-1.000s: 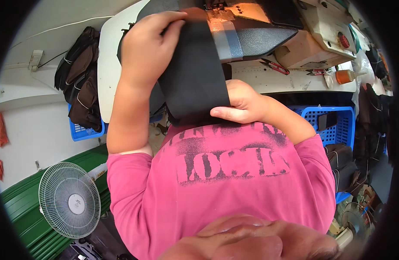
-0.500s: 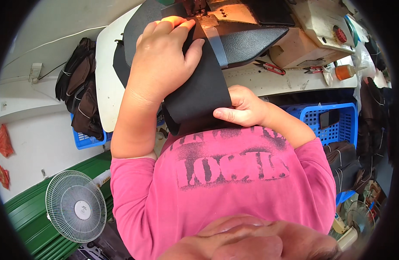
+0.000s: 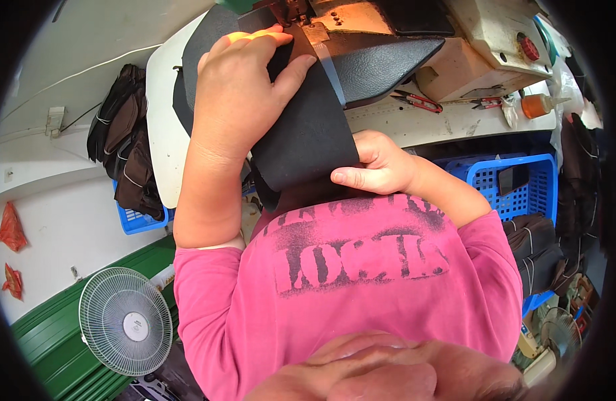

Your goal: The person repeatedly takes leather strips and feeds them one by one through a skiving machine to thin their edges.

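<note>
A black sheet of leather-like material (image 3: 301, 134) runs from the sewing machine's lit needle area (image 3: 296, 15) down toward my chest, its lower part curled over. My left hand (image 3: 244, 87) lies on it with fingers stretched toward the machine and the thumb apart. My right hand (image 3: 378, 164) grips the sheet's lower right edge, thumb on top and the other fingers partly hidden underneath. Beside the sheet, a pointed black grained piece (image 3: 388, 67) extends to the right, with a grey strip (image 3: 331, 72) along its left side.
Red-handled thread snips (image 3: 418, 101) and an orange bottle (image 3: 537, 105) lie on the white table (image 3: 448, 123). Blue baskets (image 3: 480, 175) stand at the right, near bundled dark pieces (image 3: 532, 244). More bundles (image 3: 124, 134) hang at the left, above a fan (image 3: 125, 321).
My left hand has shifted slightly left on the sheet, its fingers still stretched. My right hand keeps its grip at nearly the same place. The whole view has shifted a little.
</note>
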`<state>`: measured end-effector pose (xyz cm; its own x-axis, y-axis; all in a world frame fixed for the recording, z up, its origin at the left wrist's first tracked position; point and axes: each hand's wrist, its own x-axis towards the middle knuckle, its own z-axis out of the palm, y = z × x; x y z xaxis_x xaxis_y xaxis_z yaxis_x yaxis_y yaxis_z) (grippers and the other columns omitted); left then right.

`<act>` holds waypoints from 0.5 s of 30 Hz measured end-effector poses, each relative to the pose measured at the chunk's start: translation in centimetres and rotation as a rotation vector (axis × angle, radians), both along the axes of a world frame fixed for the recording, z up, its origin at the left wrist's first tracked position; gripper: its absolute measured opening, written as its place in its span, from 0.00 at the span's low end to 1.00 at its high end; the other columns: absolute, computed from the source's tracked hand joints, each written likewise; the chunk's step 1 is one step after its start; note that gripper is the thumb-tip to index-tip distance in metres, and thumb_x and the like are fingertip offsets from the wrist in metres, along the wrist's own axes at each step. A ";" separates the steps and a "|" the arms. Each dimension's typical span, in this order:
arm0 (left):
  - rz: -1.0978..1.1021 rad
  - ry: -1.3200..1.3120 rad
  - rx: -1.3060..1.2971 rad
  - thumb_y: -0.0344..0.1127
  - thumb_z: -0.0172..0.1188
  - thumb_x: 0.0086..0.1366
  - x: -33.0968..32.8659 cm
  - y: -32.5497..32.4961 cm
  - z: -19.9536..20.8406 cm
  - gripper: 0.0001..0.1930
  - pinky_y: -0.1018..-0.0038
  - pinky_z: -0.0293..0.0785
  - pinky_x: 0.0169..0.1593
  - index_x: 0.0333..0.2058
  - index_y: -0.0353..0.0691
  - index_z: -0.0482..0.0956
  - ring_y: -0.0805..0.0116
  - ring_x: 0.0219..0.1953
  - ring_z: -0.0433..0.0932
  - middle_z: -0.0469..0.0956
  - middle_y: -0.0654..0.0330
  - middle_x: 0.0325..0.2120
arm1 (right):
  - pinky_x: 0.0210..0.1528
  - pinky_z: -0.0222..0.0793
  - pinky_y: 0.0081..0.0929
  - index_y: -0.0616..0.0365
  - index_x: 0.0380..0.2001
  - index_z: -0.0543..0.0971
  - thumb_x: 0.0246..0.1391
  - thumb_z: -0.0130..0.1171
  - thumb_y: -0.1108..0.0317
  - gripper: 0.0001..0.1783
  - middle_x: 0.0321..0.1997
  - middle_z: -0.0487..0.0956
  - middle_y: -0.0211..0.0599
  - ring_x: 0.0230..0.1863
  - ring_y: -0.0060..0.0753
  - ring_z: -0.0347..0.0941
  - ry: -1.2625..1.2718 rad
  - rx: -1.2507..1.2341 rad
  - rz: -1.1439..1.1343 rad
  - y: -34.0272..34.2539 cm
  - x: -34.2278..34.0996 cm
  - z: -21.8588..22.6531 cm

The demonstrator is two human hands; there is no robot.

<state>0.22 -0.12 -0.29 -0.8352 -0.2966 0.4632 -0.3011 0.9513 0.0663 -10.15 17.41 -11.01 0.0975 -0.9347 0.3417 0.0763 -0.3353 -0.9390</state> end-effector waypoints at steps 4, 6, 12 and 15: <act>0.053 -0.002 0.081 0.45 0.69 0.53 -0.3 0.1 0.2 0.19 0.67 0.73 0.49 0.38 0.37 0.83 0.56 0.44 0.79 0.82 0.53 0.41 | 0.44 0.70 0.26 0.66 0.39 0.80 0.58 0.60 0.69 0.11 0.39 0.82 0.44 0.41 0.30 0.78 -0.022 -0.063 -0.022 -0.1 -0.3 -0.4; 0.053 0.000 0.109 0.45 0.70 0.53 -0.5 0.0 0.2 0.20 0.67 0.73 0.50 0.39 0.36 0.83 0.56 0.45 0.79 0.82 0.52 0.42 | 0.44 0.70 0.26 0.66 0.39 0.80 0.58 0.61 0.69 0.11 0.38 0.82 0.44 0.41 0.30 0.78 -0.018 -0.080 -0.051 0.0 -0.6 -0.1; 0.086 -0.001 0.093 0.52 0.67 0.54 -0.7 -0.5 -0.7 0.23 0.58 0.60 0.55 0.41 0.39 0.82 0.58 0.54 0.74 0.81 0.55 0.45 | 0.44 0.71 0.26 0.67 0.40 0.80 0.57 0.62 0.69 0.11 0.38 0.82 0.42 0.41 0.28 0.77 -0.091 -0.086 -0.098 0.2 -1.1 -0.4; 0.093 0.017 0.152 0.50 0.67 0.54 -0.4 -0.3 -0.6 0.23 0.58 0.57 0.57 0.43 0.40 0.82 0.58 0.56 0.73 0.80 0.56 0.47 | 0.44 0.71 0.25 0.67 0.40 0.80 0.57 0.62 0.69 0.12 0.38 0.83 0.40 0.41 0.26 0.77 -0.142 -0.038 -0.100 0.2 -1.3 -0.7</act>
